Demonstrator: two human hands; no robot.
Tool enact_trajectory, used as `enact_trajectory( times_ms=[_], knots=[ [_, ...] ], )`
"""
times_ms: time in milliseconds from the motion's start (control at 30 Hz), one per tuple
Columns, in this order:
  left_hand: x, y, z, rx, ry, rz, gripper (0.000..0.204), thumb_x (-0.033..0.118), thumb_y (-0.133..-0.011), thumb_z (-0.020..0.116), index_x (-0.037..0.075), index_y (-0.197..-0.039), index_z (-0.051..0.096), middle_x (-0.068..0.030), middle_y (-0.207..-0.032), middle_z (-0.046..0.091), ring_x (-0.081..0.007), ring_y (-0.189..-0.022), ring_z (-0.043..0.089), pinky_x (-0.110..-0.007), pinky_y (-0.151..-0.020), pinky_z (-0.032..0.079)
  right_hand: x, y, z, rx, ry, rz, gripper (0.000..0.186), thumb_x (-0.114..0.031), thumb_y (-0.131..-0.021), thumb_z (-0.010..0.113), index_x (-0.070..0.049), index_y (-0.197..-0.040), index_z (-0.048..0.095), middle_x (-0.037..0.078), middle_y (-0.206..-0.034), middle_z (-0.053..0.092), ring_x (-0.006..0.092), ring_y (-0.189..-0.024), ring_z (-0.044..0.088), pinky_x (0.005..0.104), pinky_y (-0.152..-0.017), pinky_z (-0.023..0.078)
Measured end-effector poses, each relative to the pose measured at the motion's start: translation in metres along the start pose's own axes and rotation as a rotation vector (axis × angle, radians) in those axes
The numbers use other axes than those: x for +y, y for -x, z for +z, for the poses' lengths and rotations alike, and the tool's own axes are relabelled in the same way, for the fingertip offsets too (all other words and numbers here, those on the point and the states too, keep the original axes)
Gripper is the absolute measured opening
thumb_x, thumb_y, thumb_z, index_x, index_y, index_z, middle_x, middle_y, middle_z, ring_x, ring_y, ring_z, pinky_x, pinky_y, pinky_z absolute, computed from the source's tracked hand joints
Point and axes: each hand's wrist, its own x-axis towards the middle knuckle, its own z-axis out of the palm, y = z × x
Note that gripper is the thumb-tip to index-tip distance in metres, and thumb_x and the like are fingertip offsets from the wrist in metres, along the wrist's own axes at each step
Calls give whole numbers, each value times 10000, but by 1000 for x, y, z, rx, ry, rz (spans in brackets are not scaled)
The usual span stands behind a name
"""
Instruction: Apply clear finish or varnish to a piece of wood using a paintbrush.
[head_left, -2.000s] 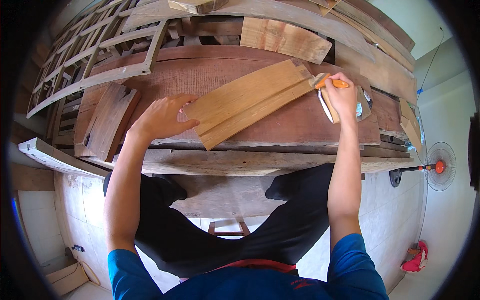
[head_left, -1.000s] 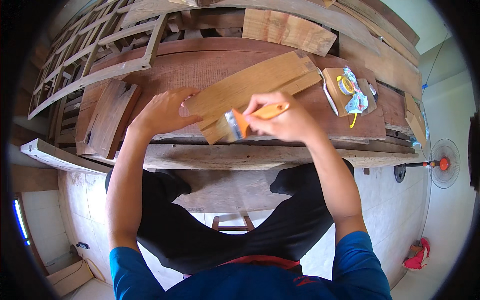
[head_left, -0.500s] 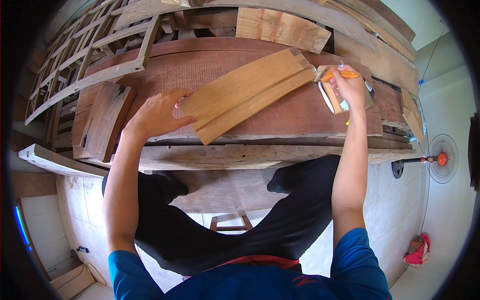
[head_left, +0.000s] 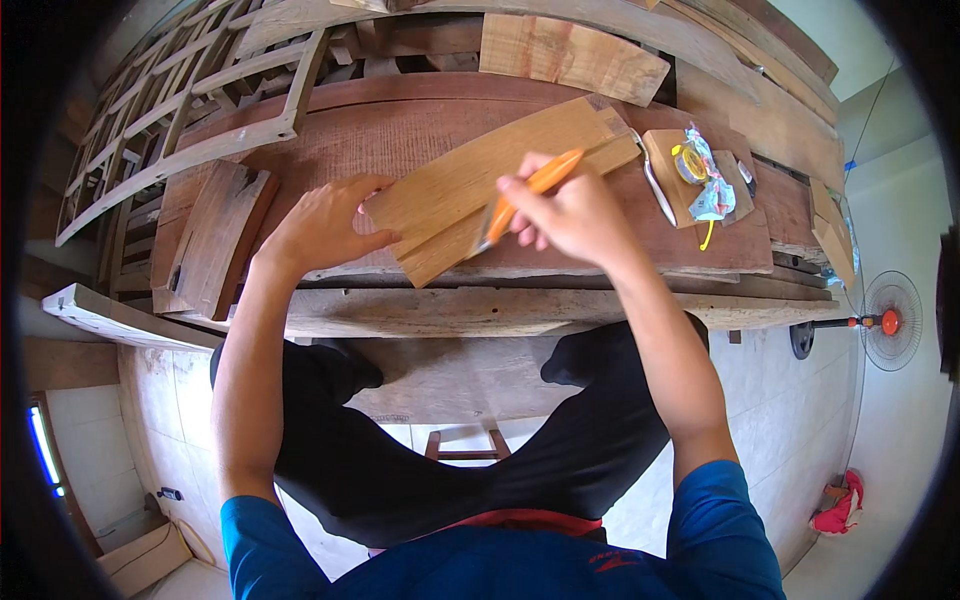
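Note:
A light brown wooden board [head_left: 500,160] with a groove along it lies slanted across the reddish-brown bench top. My left hand [head_left: 325,225] grips its left end, thumb on the near side and fingers on the far side. Over the board's near edge, my right hand [head_left: 570,215] is closed round the orange handle of a paintbrush [head_left: 552,173]. The brush points down and left, its tip at the groove and somewhat blurred. Right of the board are a slim white-handled tool [head_left: 655,180] and a small wood block [head_left: 668,150] bearing a yellow tape roll [head_left: 689,163] and a crumpled blue packet [head_left: 712,200].
A dark wooden block [head_left: 215,240] sits on the bench [head_left: 350,130] at left. Slatted wooden frames [head_left: 200,105] rise at the far left, and a loose plank [head_left: 570,58] lies at the back. A fan [head_left: 890,320] stands at the right.
My right hand has moved left with the paintbrush, from beside the wood block to over the board. That uncovers the tape roll and packet. My left hand keeps its hold.

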Motion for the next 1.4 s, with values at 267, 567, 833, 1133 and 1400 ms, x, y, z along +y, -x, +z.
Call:
enact_trajectory(
  times_ms=[267, 567, 833, 1133, 1400],
  knots=[
    [3, -4, -4, -26, 49, 14, 698, 435, -836, 846, 57, -1391, 655, -203, -1346, 707, -388, -1245, 671, -461, -1091, 520, 4, 18, 54, -343, 14, -206, 235, -286, -1036, 740, -70, -1128, 743, 54, -907, 790, 98, -681, 689, 258, -599, 544],
    [2, 2, -7, -62, 20, -48, 748, 501, -857, 832, 89, -1451, 639, -178, -1397, 693, -359, -1295, 661, -458, -1140, 501, 14, -5, -64, -90, 176, 67, 193, -277, -1065, 690, -91, -1095, 732, 49, -903, 771, 104, -766, 726, 255, -602, 580],
    [12, -4, -2, -73, -28, -53, 918, 535, -758, 905, 82, -1493, 591, -189, -1471, 635, -372, -1353, 615, -468, -1177, 471, 70, 0, -155, 661, 607, -105, 144, -214, -1026, 708, -70, -1023, 707, 100, -814, 769, 233, -728, 747, 373, -677, 569],
    [19, -2, -6, -111, -20, -70, 1021, 546, -729, 933, 154, -1571, 509, -174, -1525, 597, -379, -1411, 566, -493, -1211, 435, 40, -11, -94, 431, 173, 2, 212, -216, -1038, 694, -16, -980, 655, 106, -790, 771, 137, -681, 762, 273, -571, 576],
    [24, -5, -8, -121, 2, -49, 1042, 498, -717, 944, 191, -1594, 472, -142, -1543, 590, -380, -1418, 558, -499, -1204, 440, 20, -3, -4, -138, -182, -7, 186, -211, -1068, 684, -27, -1045, 663, 132, -899, 782, 159, -756, 764, 275, -572, 587]
  ],
)
